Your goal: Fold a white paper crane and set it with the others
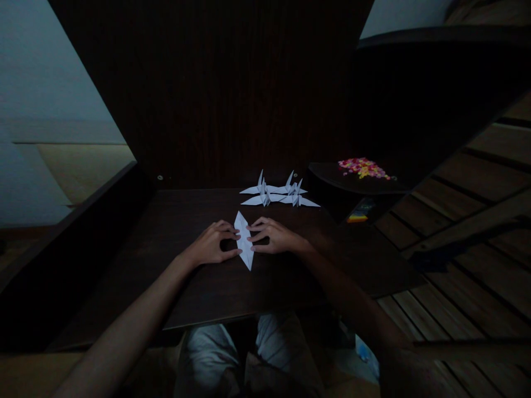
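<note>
I am pinching the folded paper [244,239] with left hand [211,243] at nine o'clock, right hand [274,236] at three, creasing edges evenly.

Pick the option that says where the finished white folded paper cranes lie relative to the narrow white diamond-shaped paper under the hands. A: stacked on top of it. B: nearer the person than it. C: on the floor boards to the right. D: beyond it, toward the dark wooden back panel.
D: the finished white folded paper cranes lie on the dark wooden table farther back than the narrow white diamond-shaped paper, which the left hand and right hand press flat.
</note>
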{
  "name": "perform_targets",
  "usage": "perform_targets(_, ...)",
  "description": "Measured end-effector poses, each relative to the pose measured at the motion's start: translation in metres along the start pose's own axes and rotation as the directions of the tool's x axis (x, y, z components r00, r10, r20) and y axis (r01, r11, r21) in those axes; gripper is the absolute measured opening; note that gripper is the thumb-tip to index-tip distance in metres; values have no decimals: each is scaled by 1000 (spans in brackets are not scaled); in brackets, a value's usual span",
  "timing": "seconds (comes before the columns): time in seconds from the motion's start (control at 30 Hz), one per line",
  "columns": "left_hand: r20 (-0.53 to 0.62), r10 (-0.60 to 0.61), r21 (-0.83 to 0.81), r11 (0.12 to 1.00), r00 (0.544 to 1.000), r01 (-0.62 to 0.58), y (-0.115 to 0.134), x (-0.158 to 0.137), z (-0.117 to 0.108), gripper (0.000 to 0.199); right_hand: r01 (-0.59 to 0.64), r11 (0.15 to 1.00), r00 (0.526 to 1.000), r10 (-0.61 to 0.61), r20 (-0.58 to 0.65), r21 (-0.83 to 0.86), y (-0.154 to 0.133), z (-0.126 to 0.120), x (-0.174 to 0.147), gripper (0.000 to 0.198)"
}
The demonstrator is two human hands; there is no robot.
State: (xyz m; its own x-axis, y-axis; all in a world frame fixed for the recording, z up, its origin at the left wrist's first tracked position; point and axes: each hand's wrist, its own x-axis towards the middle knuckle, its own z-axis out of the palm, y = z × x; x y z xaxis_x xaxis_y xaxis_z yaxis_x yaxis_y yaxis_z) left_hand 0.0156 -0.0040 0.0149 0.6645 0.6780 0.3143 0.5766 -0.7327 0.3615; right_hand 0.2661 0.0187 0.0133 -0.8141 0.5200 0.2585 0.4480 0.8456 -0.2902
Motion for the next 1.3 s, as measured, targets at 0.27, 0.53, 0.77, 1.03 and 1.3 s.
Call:
perform_targets(0.27,59,37,10,999,998,-38,1,-3,-5,47,-6,1000,998,5,62,20,-3,-6,-3,37)
perform_targets(0.53,66,43,14,999,997,-44,-5,-3,-1,41,-16,998,997,12,75,58,2,-5,-3,35)
perform_targets(0.77,38,82,19,996,996,-82,-11,-1,3,31,-26,996,997,21,68,80,7,-1,-1,29)
perform_targets(1.03,15,91,28,995,996,-91,-10,-1,3,25,-33,994,999,30,31,100,5,-1,-2,30)
perform_targets(1.3,-46,-5,15,1000,999,6,-1,2,9,27,-67,996,983,76,-166,59,-5,10,6,22)
